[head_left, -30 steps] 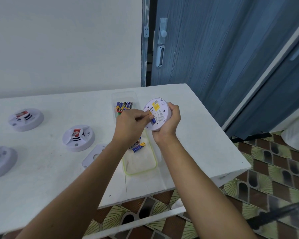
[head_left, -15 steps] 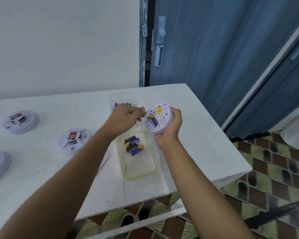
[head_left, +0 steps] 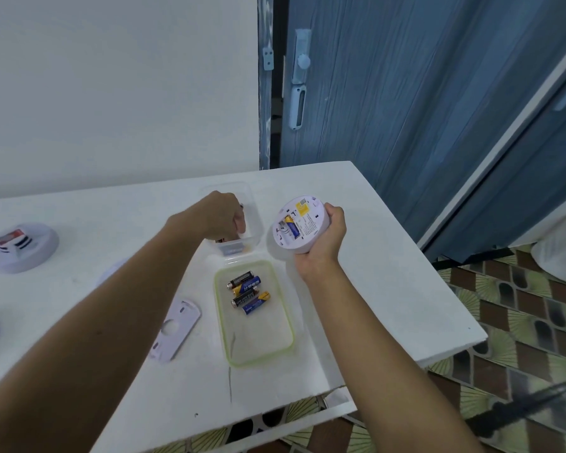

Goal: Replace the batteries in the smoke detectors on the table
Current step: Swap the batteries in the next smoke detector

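White table point(head_left: 389, 289), green-rimmed tray point(head_left: 258, 338) at its centre, clear tub point(head_left: 257, 217) at the tray's twelve o'clock, smoke detector point(head_left: 303, 228) at one o'clock, back up, right hand point(head_left: 324, 238) gripping it, left hand point(head_left: 219, 217) curled inside the tub, grasp unclear, four loose batteries point(head_left: 248, 292) in the tray, seated battery point(head_left: 292, 226) in the detector.

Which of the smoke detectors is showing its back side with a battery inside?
The smoke detector in the right hand: its back faces the camera, a blue battery inside. The far-left detector lies on the table, front up.
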Tool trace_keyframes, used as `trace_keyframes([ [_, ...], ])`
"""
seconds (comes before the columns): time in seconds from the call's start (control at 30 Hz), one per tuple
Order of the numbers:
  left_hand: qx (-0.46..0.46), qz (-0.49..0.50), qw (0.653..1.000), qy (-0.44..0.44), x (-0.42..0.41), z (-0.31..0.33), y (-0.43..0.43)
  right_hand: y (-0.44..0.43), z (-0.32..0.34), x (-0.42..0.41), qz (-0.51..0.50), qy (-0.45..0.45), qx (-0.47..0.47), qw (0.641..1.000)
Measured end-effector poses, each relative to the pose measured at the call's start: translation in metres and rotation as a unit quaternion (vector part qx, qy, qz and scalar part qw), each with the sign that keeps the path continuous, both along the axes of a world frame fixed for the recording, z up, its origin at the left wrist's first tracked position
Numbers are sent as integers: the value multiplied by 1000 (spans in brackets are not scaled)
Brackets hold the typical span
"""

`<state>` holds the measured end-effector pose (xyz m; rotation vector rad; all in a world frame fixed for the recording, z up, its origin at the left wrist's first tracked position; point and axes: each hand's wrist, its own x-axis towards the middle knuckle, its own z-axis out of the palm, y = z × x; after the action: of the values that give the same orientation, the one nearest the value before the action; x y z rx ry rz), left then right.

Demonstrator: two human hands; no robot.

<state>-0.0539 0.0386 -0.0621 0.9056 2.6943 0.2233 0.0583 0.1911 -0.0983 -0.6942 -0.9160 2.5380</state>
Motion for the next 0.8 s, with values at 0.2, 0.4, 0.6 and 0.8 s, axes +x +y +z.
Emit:
trace_keyframes([
  [0.2,-32,-26,999,13,-6,-9,7,0,-1,-9,6,5,6,1000],
  [0.4,-54,-22,998,3,-8,-15,9,-3,-2,-14,9,-8,7,1000],
  [0.6,-19,-5,1000,-24,-9,-13,7,-5,-1,-12,15,-11,4,1000],
  [0.8,142,66,983,-100,-3,-5,0,-7,3,-6,9,0,-8,1000],
])
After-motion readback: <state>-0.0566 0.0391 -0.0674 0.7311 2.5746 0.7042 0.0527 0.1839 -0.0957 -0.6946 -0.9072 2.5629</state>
